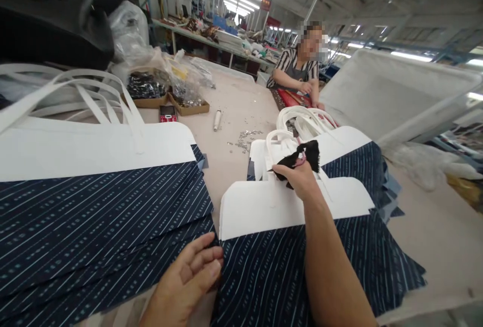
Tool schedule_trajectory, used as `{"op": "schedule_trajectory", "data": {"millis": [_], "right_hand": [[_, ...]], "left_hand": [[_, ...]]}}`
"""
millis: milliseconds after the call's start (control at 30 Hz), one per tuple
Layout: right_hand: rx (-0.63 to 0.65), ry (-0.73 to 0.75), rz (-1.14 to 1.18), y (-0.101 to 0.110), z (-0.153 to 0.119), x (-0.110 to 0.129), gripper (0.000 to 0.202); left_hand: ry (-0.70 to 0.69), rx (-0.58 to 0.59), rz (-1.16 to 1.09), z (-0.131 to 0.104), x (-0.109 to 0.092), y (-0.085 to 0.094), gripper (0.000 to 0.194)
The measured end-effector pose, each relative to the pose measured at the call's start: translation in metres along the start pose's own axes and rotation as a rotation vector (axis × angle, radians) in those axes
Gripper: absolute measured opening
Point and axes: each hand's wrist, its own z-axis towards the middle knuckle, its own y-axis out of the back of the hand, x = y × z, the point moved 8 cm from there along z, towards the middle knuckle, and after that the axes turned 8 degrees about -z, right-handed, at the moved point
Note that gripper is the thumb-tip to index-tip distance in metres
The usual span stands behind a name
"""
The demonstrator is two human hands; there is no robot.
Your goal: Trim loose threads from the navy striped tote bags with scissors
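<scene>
My right hand is closed round a bunched black cloth, and a small pink thing I cannot make out shows among its folds. The hand is above a white-topped, dark blue striped bag panel, beside its white handle. My left hand has its fingers loosely curved and apart, with nothing seen in them. It lies between that panel and a larger stack of the same striped panels on the left. More panels with white handles lie behind my right hand.
Small metal pieces are scattered over the table, near a white cylindrical tool. A red phone lies by cardboard trays and plastic bags. Across the table a co-worker works at something red. A large white bin stands right.
</scene>
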Motion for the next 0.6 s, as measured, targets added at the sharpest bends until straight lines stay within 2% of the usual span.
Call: {"op": "schedule_trajectory", "data": {"millis": [167,267,433,467,533,600], "right_hand": [[0.007,0.051,0.093,0.004,-0.002,0.006,0.025],[0.019,0.07,0.13,0.003,-0.002,0.003,0.024],[0.024,0.108,0.203,0.003,-0.001,-0.003,0.022],[0.023,0.114,0.211,0.004,-0.001,-0.003,0.021],[0.023,0.117,0.223,0.004,-0.003,-0.003,0.02],[0.036,0.119,0.238,0.004,-0.005,-0.001,0.021]], "left_hand": [[-0.102,0.048,-0.014,-0.005,-0.001,-0.013,0.063],[-0.182,0.1,0.146,0.0,-0.002,-0.017,0.068],[-0.147,0.173,0.371,0.015,0.007,-0.016,0.06],[-0.193,0.162,0.444,0.014,0.003,-0.016,0.059],[-0.37,0.144,0.688,0.009,-0.012,-0.021,0.051],[-0.557,0.152,0.918,0.0,-0.025,-0.032,0.029]]}}
